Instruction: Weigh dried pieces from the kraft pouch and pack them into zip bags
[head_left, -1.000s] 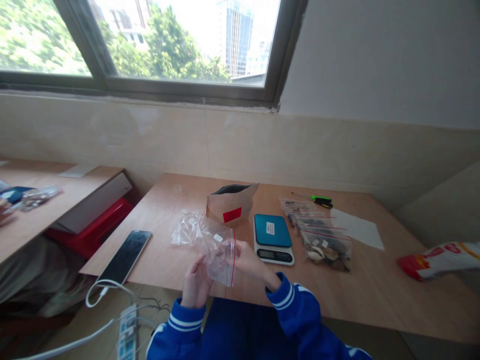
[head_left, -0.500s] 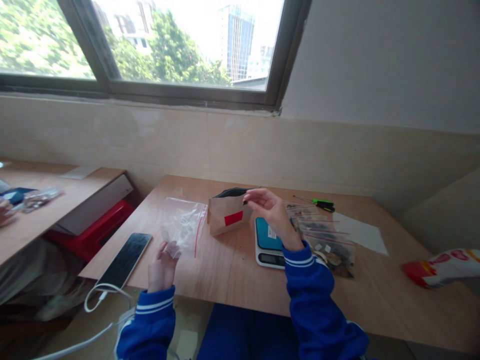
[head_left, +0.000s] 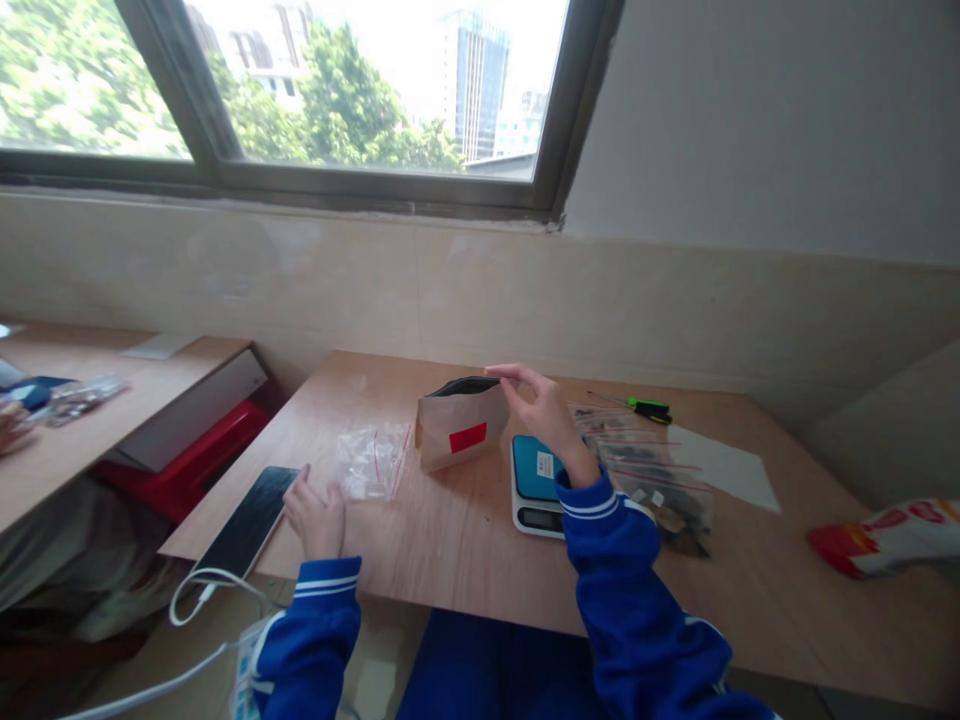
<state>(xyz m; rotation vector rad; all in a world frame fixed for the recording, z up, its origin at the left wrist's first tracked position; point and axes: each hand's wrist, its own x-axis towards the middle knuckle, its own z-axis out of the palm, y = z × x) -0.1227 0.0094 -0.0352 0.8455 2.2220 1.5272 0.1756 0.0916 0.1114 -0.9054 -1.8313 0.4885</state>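
Note:
My left hand [head_left: 315,515] lies on the table with its fingers spread, holding nothing. Its fingertips reach the edge of a smartphone [head_left: 251,520], and crumpled clear zip bags [head_left: 373,462] lie just to its right. A kraft paper pouch [head_left: 442,425] with a red label stands upright, its dark mouth open. At the pouch's upper right rim, my right hand [head_left: 541,405] has its fingers closed on the edge, with the index finger stretched over the opening. Beneath that wrist sits a small white kitchen scale [head_left: 534,470] with a blue top.
Filled zip bags [head_left: 679,510] lie right of the scale, beside a sheet of paper [head_left: 724,468]. Screwdrivers [head_left: 649,408] rest behind them. A red and white packet [head_left: 877,540] is at far right. A white cable [head_left: 202,590] runs from the phone. Another person's hand [head_left: 11,420] shows at far left.
My left hand has let go of the clear zip bag and moved left to the phone; the bag has dropped flatter. My right hand has risen slightly at the pouch's rim.

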